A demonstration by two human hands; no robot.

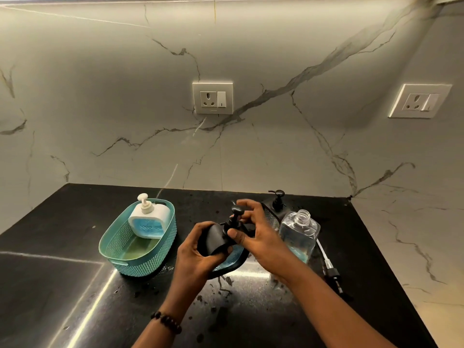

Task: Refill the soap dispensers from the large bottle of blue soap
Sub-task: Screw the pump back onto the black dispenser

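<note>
Gripping a black dispenser (216,238), the left hand (198,254) steadies it while right-hand fingers (237,234) pinch its pump (236,214).

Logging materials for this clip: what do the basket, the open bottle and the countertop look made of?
Basket: likely teal moulded plastic, matte, with a woven-look perforated wall.
Open bottle: clear plastic or glass; see-through, threaded neck, can't tell which.
Countertop: polished dark stone, probably granite; mirror-like light streaks.

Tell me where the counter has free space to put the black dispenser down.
Bare counter lies left of the teal basket and in front of it, near the counter edge. It is crowded right of the black dispenser: the clear bottle, a second black dispenser and a loose pump.
</note>
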